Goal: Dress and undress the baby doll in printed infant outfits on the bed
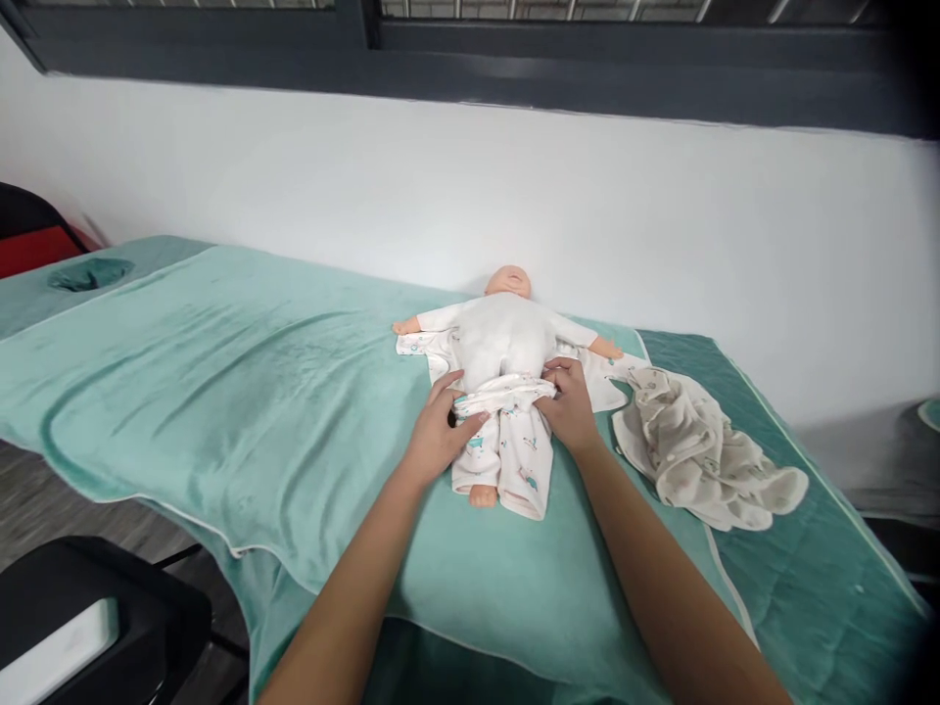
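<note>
A baby doll lies on its back on a teal towel, head towards the wall, arms spread. It wears a white top and white patterned trousers. My left hand grips the bunched waistband at the doll's left hip side. My right hand pinches the waistband on the other side. Both hands have fingers curled into the fabric. A white patterned garment lies spread under the doll's body.
A crumpled beige cloth lies to the right of the doll on the darker teal bedcover. A white wall runs close behind. A black chair stands at the lower left, beside the bed's edge.
</note>
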Motion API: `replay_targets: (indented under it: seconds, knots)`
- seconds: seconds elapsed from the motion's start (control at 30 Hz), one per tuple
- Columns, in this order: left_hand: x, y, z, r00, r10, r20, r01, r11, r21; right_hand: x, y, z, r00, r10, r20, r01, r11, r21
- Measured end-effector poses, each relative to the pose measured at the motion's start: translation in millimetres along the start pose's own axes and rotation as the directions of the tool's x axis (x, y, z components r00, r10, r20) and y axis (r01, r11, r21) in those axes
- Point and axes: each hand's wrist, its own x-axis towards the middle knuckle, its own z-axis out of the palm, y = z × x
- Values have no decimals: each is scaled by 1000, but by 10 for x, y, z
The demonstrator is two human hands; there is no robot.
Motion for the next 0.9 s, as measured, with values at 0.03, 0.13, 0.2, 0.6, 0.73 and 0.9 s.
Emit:
replay_targets:
  seconds: [0.03,0.13,0.2,0.6,0.73,0.9]
  knots:
    - [-9,4,-1,1000,1,11,-1,1000,1,-6,-20,0,999,-27,-22,27,1000,-13]
    - [13,-11,9,1000,-2,12,2,1000,4,-46,-77,-15,997,-76,-32,74,996,-42]
    - [39,-33,25,1000,-10,-15,11,1000,22,-117,-126,-36,999,-41,-16,40,998,-40]
    - [64,-52,49,999,-10,-31,10,1000,9,-690,-507,-108,924,353,145,-371,921,120]
    - [49,-27,47,992,-126,-18,126,992,-15,-600,-432,-77,919,367,143,-387,910,148]
    - [3,-12,39,992,-128,-20,128,992,1,-583,-417,-71,918,374,133,-392,905,165]
